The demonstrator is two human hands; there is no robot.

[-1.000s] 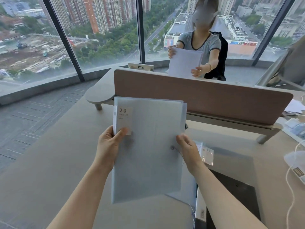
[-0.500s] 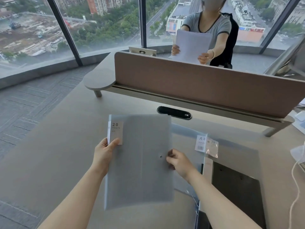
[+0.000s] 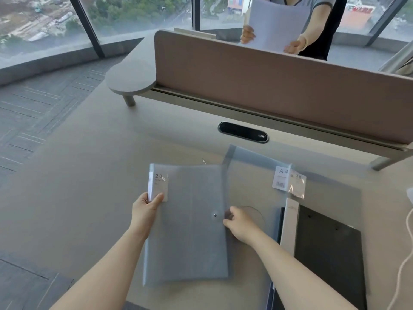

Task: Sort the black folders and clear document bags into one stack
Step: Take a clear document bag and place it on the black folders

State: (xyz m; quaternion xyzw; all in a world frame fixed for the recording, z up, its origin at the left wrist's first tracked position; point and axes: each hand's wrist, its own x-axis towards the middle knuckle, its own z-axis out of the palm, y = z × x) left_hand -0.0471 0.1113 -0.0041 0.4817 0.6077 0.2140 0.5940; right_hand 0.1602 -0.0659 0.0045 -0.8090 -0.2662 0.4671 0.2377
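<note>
A translucent grey document bag [image 3: 190, 229] with a "20" label and a snap button lies low over the desk, in front of me. My left hand [image 3: 145, 209] pinches its upper left corner at the label. My right hand [image 3: 240, 224] grips its right edge beside the snap. Partly under it, to the right, lies another clear document bag [image 3: 257, 166] with an "A4" label. A black folder [image 3: 328, 253] with a white spine strip rests flat at the right.
A brown divider panel [image 3: 279, 86] runs across the desk [image 3: 78, 175] behind a black cable slot [image 3: 243, 132]. Beyond it a person [image 3: 312, 19] holds up white sheets. A white cable [image 3: 402, 265] trails at the right edge. Windows and floor lie to the left.
Both hands have brought the "20" document bag down from an upright hold to nearly flat over the desk, partly overlapping the A4 bag. My view has tilted downward.
</note>
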